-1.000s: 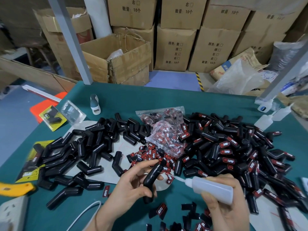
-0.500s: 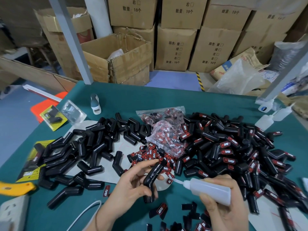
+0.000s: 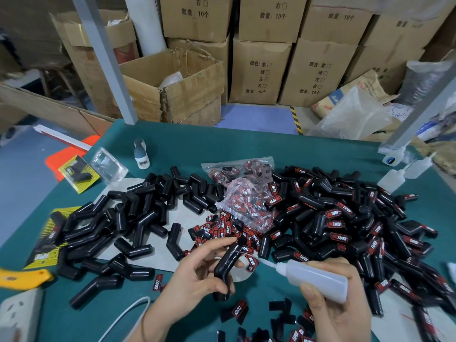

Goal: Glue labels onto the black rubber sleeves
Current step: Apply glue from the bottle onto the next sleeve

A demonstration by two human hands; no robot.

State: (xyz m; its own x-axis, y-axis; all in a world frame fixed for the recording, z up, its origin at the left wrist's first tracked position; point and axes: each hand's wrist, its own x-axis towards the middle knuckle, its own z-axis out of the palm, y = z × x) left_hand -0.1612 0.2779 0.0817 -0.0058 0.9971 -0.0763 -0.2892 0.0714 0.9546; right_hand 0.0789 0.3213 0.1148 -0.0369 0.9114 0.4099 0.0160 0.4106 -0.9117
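While my left hand (image 3: 197, 275) grips a sleeve (image 3: 225, 265) between thumb and fingers, face turned up for glue, my right hand (image 3: 338, 307) clasps the bottle (image 3: 318, 280), nozzle just beside it.

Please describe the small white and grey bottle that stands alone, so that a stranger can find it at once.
Look at the green table, at its far left part behind the pile of black sleeves. The small bottle stands there upright, alone, beside a clear plastic shell. Unlike the clear squeeze bottles at the right, it is grey-topped.

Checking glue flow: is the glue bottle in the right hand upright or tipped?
Tipped: the glue bottle lies nearly sideways in the right hand, nozzle toward the sleeve.
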